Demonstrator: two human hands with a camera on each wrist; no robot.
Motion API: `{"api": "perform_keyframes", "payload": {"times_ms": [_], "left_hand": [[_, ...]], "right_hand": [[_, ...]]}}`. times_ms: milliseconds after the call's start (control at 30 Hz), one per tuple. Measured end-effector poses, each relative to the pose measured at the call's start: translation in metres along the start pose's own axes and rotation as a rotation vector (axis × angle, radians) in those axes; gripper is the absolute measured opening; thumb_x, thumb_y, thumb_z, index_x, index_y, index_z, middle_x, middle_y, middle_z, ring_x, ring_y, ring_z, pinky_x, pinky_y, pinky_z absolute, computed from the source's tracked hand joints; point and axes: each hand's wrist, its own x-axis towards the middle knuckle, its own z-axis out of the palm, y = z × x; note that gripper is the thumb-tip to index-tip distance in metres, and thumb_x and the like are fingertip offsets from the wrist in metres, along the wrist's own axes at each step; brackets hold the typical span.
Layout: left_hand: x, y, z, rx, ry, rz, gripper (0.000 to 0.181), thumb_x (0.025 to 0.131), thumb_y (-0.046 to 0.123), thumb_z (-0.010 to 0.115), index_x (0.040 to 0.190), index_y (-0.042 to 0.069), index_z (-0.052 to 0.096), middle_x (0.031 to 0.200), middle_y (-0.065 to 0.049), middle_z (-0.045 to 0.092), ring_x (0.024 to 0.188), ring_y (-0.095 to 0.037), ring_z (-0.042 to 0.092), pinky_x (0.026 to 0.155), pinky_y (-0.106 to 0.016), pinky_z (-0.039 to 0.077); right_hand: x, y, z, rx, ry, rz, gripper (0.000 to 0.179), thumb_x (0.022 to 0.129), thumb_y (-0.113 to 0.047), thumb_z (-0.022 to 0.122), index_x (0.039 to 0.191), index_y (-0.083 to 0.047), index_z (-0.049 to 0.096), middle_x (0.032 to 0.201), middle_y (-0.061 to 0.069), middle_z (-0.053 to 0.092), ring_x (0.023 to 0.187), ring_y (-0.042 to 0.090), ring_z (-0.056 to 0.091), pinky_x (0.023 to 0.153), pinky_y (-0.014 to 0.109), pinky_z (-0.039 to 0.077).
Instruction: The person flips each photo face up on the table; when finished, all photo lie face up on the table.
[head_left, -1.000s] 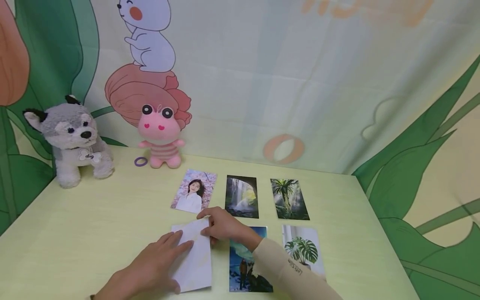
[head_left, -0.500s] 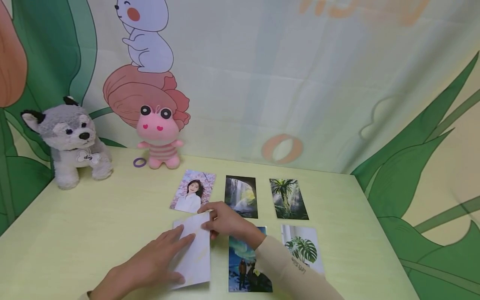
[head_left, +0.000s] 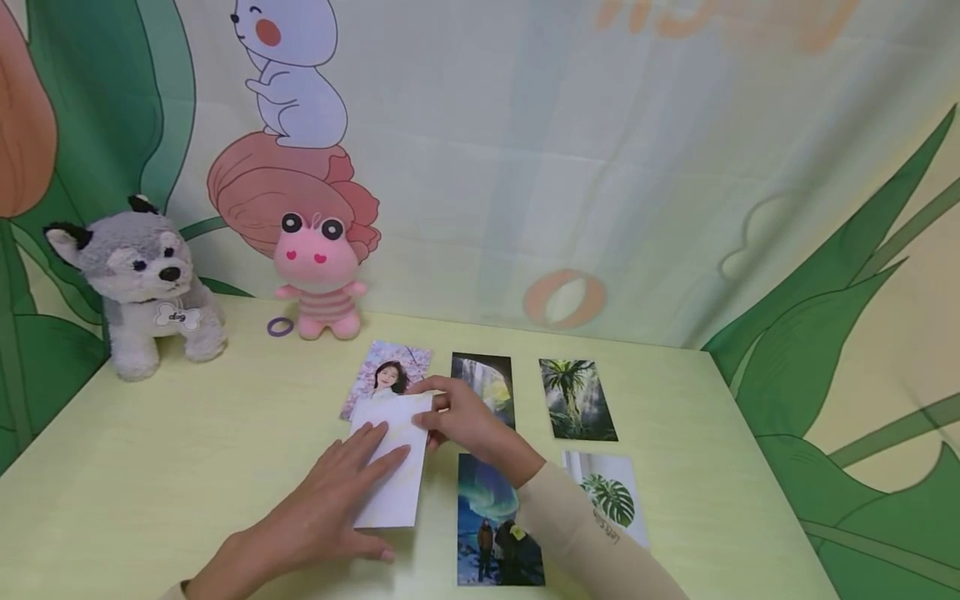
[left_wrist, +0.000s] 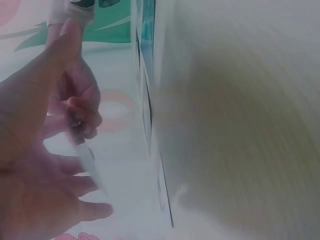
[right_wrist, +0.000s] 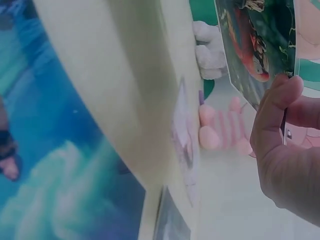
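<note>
My right hand [head_left: 468, 425] pinches a photo print [head_left: 392, 479] at its far right corner, its white back turned up and its lower end raised off the table. In the right wrist view the printed face of that photo print [right_wrist: 250, 50] shows a red and green picture. My left hand [head_left: 322, 504] is spread with straight fingers over the left side of the white back, thumb held out below the near edge. Partly under the held print lies a portrait photo [head_left: 386, 367]. A waterfall photo [head_left: 472, 367] is partly hidden by my right hand.
On the yellow table [head_left: 187, 467] also lie an aurora photo [head_left: 480, 500], a potted-plant photo [head_left: 607, 496] and a palm photo [head_left: 573, 400]. A plush husky [head_left: 161, 283], a pink plush toy [head_left: 322, 279] and a purple ring [head_left: 281, 327] stand or lie at the back left.
Both hands have moved away from me with the photo print; it has risen off the table and now overlaps the portrait photo. My left thumb has come away from the print's near end.
</note>
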Motion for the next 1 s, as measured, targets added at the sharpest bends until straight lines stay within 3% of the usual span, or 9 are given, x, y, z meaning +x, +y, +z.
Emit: {"api": "perform_keyframes", "payload": {"times_ms": [167, 300, 400, 500, 600, 733, 1000], "left_hand": [[0.007, 0.002, 0.003, 0.082, 0.048, 0.017, 0.113, 0.057, 0.057, 0.091, 0.153, 0.026, 0.041, 0.164, -0.015, 0.028, 0.151, -0.039, 0.024, 0.113, -0.070, 0.020], [0.010, 0.000, 0.007, 0.173, 0.153, 0.113, 0.106, 0.059, 0.056, 0.091, 0.150, 0.025, 0.046, 0.160, -0.016, 0.035, 0.149, -0.037, 0.030, 0.123, -0.056, -0.002], [0.013, -0.002, 0.010, 0.222, 0.257, 0.181, 0.098, 0.061, 0.051, 0.092, 0.146, 0.024, 0.051, 0.155, -0.016, 0.043, 0.144, -0.037, 0.038, 0.124, -0.055, 0.003], [0.016, -0.004, 0.012, 0.243, 0.345, 0.233, 0.090, 0.063, 0.042, 0.093, 0.142, 0.023, 0.055, 0.148, -0.015, 0.051, 0.139, -0.037, 0.044, 0.112, -0.064, 0.026], [0.019, -0.004, 0.012, 0.244, 0.394, 0.279, 0.085, 0.062, 0.032, 0.094, 0.138, 0.020, 0.058, 0.142, -0.014, 0.056, 0.135, -0.036, 0.048, 0.106, -0.064, 0.034], [0.021, -0.002, 0.012, 0.218, 0.391, 0.312, 0.080, 0.062, 0.019, 0.092, 0.136, 0.018, 0.060, 0.140, -0.014, 0.058, 0.134, -0.036, 0.050, 0.104, -0.061, 0.039], [0.023, 0.003, 0.010, 0.172, 0.270, 0.306, 0.075, 0.076, 0.004, 0.079, 0.143, 0.028, 0.055, 0.151, -0.013, 0.049, 0.137, -0.040, 0.047, 0.104, -0.062, 0.042]], "right_hand": [[-0.001, -0.006, -0.007, 0.081, -0.012, -0.024, 0.045, 0.095, 0.001, 0.062, 0.139, 0.000, 0.053, 0.063, 0.002, 0.051, 0.051, 0.012, 0.058, 0.058, 0.028, 0.055], [-0.002, -0.010, -0.011, 0.143, -0.023, -0.040, 0.045, 0.096, 0.003, 0.060, 0.139, 0.002, 0.051, 0.065, 0.000, 0.056, 0.053, 0.011, 0.058, 0.057, 0.025, 0.053], [-0.001, -0.012, -0.013, 0.175, -0.021, -0.043, 0.043, 0.096, 0.003, 0.059, 0.138, 0.002, 0.051, 0.069, 0.000, 0.062, 0.054, 0.011, 0.058, 0.056, 0.024, 0.052], [-0.001, -0.013, -0.014, 0.198, -0.015, -0.041, 0.044, 0.095, 0.004, 0.059, 0.138, 0.002, 0.051, 0.071, 0.001, 0.064, 0.054, 0.011, 0.057, 0.055, 0.024, 0.051], [0.000, -0.013, -0.014, 0.207, -0.017, -0.042, 0.043, 0.095, 0.004, 0.059, 0.138, 0.003, 0.051, 0.072, 0.000, 0.064, 0.053, 0.012, 0.057, 0.055, 0.024, 0.051], [-0.001, -0.013, -0.015, 0.206, -0.016, -0.031, 0.043, 0.095, 0.004, 0.058, 0.137, 0.003, 0.051, 0.073, 0.000, 0.065, 0.053, 0.012, 0.056, 0.055, 0.023, 0.051], [-0.001, -0.011, -0.016, 0.199, -0.004, 0.003, 0.043, 0.095, 0.003, 0.057, 0.137, 0.005, 0.051, 0.068, -0.002, 0.065, 0.049, 0.010, 0.055, 0.053, 0.023, 0.051]]}}
